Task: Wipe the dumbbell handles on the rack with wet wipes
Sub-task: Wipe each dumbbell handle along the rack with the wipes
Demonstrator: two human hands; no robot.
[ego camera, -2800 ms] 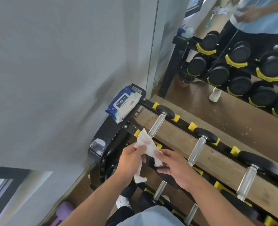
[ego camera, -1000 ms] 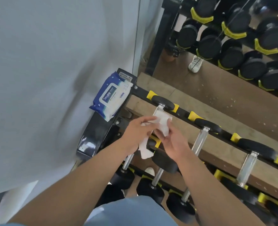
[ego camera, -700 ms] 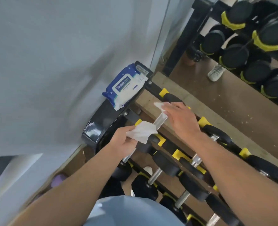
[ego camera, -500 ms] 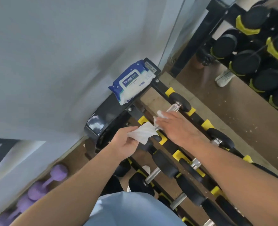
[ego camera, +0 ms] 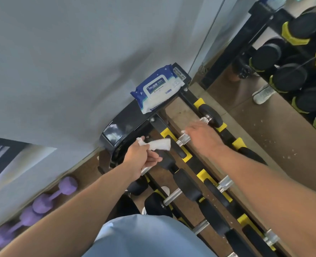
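Head view looks steeply down a black rack (ego camera: 127, 125) standing against a grey wall (ego camera: 70, 52), its angled tiers fitted with yellow cradles that keep each dumbbell from rolling and leave the chrome handles bare and reachable from above. A mirror (ego camera: 283, 127) to the right of it doubles the rows of black weights. On the floor by the wall lie purple dumbbells (ego camera: 42, 203), outside the rack and probably outside the job.

On the top tier, the first dumbbell (ego camera: 210, 115) lies nearest the end post, and this is the one being cleaned. The right hand (ego camera: 199, 134) is wrapped over its handle, fingers curled round the bar; a sliver of white shows at the fingertips, so I judge a wipe sits under the palm, though most of it is hidden. Closing the hand around the bar lets a single slide cover the whole circumference.

The packet of wet wipes (ego camera: 158, 89) rests flat on the rack's end cap, just beside the first dumbbell, likely parked there to stay within arm's reach.

The left hand (ego camera: 140, 158) hovers over the lower tier, pinching a folded wet wipe (ego camera: 160, 144) between thumb and fingers, apart from any handle. It seems held ready as a spare.
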